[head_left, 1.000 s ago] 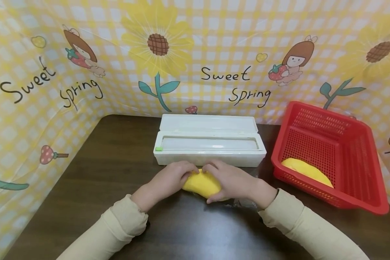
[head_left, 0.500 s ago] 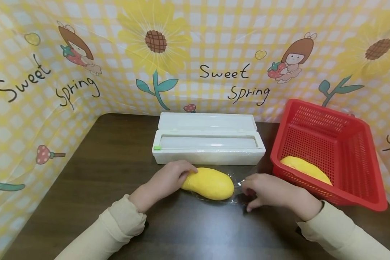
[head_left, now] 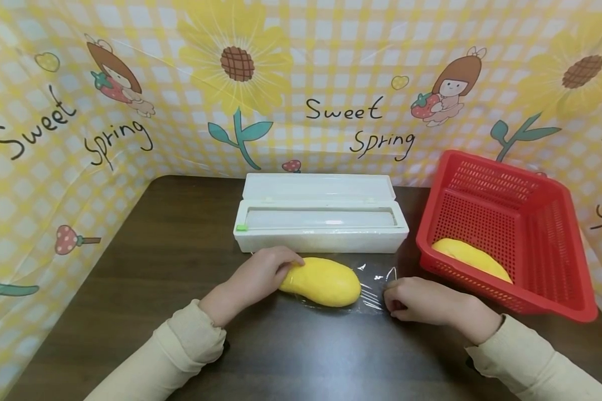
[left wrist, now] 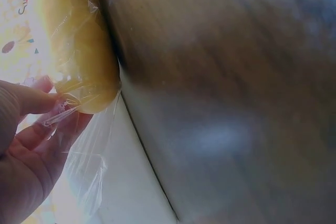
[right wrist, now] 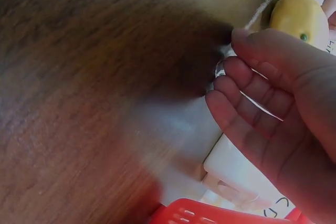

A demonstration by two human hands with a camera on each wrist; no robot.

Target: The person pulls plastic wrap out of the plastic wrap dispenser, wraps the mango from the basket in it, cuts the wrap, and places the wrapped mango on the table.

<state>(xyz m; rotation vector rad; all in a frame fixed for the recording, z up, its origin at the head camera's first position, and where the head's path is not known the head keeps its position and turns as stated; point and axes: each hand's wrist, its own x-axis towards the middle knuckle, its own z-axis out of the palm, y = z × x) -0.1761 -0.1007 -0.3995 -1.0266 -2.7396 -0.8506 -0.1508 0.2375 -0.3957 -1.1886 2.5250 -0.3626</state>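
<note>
A yellow mango lies on a sheet of clear cling film on the dark table. My left hand is at the mango's left end. In the left wrist view, its thumb and fingers pinch gathered film at that end, and a loose film tail hangs below. To the right of the mango, my right hand pinches the film's edge between thumb and curled fingers. The film stretches in shiny creases between that hand and the mango. Its exact pinch spot is partly hidden by the fingers.
Behind the mango stands a white cling film dispenser box, lid raised, roll showing inside. A red perforated basket at the right contains another yellow fruit. Patterned cloth hangs behind the dark table.
My right hand has let go of the mango, moved right and taken hold of the film's edge, drawing it out flatter. My left hand stays at the mango's left end.
</note>
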